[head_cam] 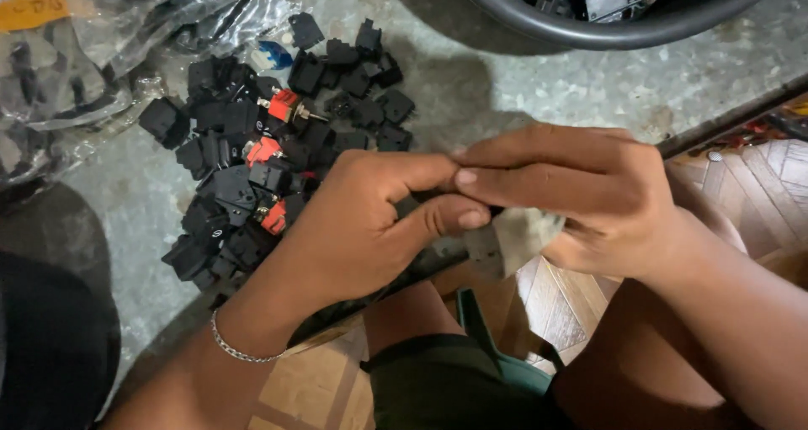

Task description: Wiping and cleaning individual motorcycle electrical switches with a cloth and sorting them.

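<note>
Head view: two hands meet over a small dark part beside a pile of black switches.

Left hand (370, 220) and right hand (572, 199) pinch the mostly hidden part (421, 201) between fingertips, its axis unclear. It sits right of the switch pile (261, 161), equally near both hands.

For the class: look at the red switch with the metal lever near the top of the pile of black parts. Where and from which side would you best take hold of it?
Probably by the red switch body, fingers across its two flat sides, coming from above. Its thin metal lever sticks out to the right and would slip or bend, and black switches crowd it at floor level, so only the top seems free.
</note>
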